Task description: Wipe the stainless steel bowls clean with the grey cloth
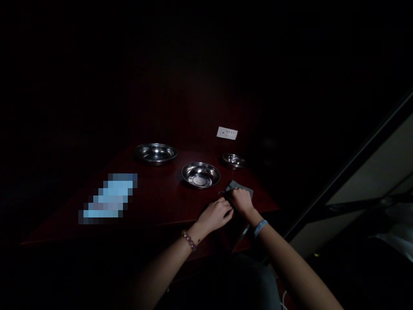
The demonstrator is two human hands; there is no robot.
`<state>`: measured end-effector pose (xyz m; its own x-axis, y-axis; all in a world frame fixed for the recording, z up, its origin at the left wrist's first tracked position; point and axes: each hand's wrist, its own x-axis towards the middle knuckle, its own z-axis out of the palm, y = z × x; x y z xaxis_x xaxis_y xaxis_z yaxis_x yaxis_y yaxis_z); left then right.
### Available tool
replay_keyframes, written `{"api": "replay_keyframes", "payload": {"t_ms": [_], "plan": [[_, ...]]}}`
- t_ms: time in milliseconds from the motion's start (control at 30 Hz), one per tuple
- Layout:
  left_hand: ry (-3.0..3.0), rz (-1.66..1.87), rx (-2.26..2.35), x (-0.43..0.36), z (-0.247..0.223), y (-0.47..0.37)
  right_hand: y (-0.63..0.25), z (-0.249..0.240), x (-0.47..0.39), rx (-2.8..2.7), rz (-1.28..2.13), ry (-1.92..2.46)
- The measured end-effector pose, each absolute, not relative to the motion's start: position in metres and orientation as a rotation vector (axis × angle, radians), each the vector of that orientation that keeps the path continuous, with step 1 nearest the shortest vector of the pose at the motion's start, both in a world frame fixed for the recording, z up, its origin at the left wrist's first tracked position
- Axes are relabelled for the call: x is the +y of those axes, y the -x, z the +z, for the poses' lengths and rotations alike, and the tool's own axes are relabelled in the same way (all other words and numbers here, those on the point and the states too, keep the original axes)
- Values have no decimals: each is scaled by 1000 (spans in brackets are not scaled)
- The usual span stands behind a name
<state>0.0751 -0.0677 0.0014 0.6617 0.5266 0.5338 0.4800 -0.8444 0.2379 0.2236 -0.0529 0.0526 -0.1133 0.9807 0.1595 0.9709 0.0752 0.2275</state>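
My right hand is closed over a flat grey-green piece that looks like cloth or a pouch, near the table's front right corner. Its fingers are curled down and partly hidden. My left hand is beside it at the table edge, fingers bent and nearly meeting the right hand; what they pinch, if anything, is hidden. Just beyond my hands stands a shiny steel bowl. A smaller steel bowl is behind to the right, and a wider steel dish sits at the back left.
A dark red wooden table carries these things. On its left lies a bright, pixelated slab. A white socket plate is on the back wall. A dark diagonal frame runs along the right. The surroundings are very dark.
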Motion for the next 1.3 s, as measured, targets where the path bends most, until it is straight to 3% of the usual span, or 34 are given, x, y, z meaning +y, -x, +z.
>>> {"api": "replay_keyframes", "payload": {"t_ms": [133, 367, 667, 1067, 1300], "plan": [[-2803, 935, 861, -68, 1, -75, -223, 55, -51, 2275, 406, -2067], [-2727, 984, 935, -70, 5, -71, -250, 56, -69, 2451, 270, -2427], [-2633, 915, 1068, -72, 9, -70, -254, 48, -95, 2513, 364, -2041], [-2349, 1157, 996, -56, 3, -68, -255, 26, -101, 2791, 220, -2058], [-2287, 1190, 1020, -21, 29, -84, -266, 2, -102, 3038, 184, -1963]]}}
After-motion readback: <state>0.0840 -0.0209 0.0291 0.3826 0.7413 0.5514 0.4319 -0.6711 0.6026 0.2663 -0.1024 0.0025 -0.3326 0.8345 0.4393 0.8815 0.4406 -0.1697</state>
